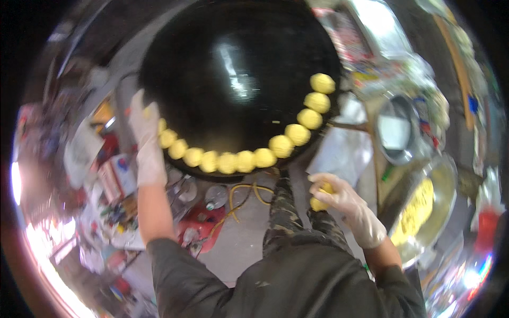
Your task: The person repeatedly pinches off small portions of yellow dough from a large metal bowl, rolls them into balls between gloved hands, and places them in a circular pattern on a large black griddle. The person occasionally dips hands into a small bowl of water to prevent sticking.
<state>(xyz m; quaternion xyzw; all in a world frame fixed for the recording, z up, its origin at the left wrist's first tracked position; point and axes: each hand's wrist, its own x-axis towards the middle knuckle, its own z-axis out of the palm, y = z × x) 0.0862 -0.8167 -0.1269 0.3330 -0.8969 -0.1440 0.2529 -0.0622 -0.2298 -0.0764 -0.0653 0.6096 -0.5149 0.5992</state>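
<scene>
A row of yellow dough balls (227, 163) curves along the near and right rim of a large round black pan (238, 127). At the pan's left edge is my left hand (145, 123), in a thin translucent glove. A yellow dough ball (148, 113) shows between its fingers at the row's left end, partly hidden and blurred. To the right, below the pan, my gloved right hand (338, 194) is closed around a lump of yellow dough (321, 198) that bulges out on both sides of the fingers.
Right of me, a wide metal bowl (443, 198) holds a yellow dough mass (415, 212). A metal pot (411, 139) stands beyond it. A yellow hose (234, 194) loops over the floor below the pan. Boxes and clutter (119, 175) crowd the left.
</scene>
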